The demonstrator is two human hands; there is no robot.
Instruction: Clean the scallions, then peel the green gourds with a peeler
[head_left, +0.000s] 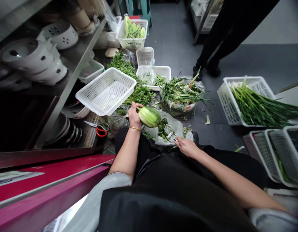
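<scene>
My left hand (135,116) is wrapped round the stem end of a plump green gourd (149,116), held up in front of my knees. Its near side looks paler, its top darker green. In my right hand (187,147) is a metal peeler (171,136), its head pointing left, below the gourd and apart from it. Beneath both lies a clear plastic bag (176,124) with dark green peelings (162,128) on it. Just beyond my left hand is a white perforated basket (106,91) with nothing in it.
Leafy greens (141,93) and a heap of scallion trimmings (184,93) lie ahead. Red-handled scissors (100,129) rest on a board at left. A white basket of long green stalks (246,100) stands right. Further off are a basket of gourds (132,42) and a person's legs (218,38).
</scene>
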